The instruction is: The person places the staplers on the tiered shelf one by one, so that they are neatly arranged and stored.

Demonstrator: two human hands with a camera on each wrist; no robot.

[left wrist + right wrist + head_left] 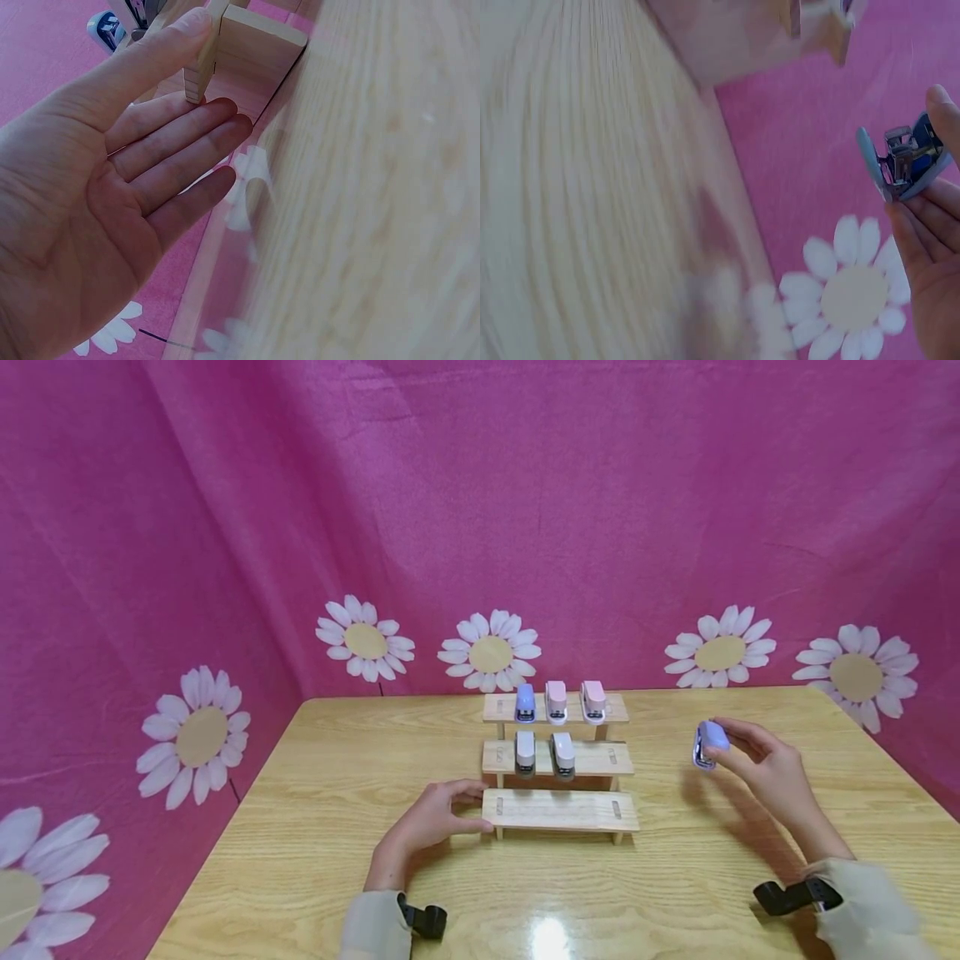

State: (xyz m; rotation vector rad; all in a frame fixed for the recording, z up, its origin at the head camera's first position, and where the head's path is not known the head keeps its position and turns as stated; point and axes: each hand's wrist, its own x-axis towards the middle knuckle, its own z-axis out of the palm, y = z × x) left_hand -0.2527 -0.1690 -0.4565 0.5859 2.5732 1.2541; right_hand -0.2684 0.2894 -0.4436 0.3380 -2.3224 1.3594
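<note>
A three-step wooden rack [558,810] stands on the table. My left hand [431,817] is at the left end of its lowest step, holding the plank [199,75] between thumb and index finger, with the other fingers extended beside it. My right hand [772,768] pinches a purple-blue mini stapler [716,737] above the table, right of the rack. In the right wrist view the stapler's metal inside [900,157] shows. The top step carries a blue stapler [526,703] and two pink staplers [556,702]. Two white staplers [525,753] sit on the middle step.
The wood-grain table [337,760] extends around the rack. Behind and to the left hangs a magenta cloth [480,510] printed with white daisies. A black wrist strap [798,895] sits over each sleeve.
</note>
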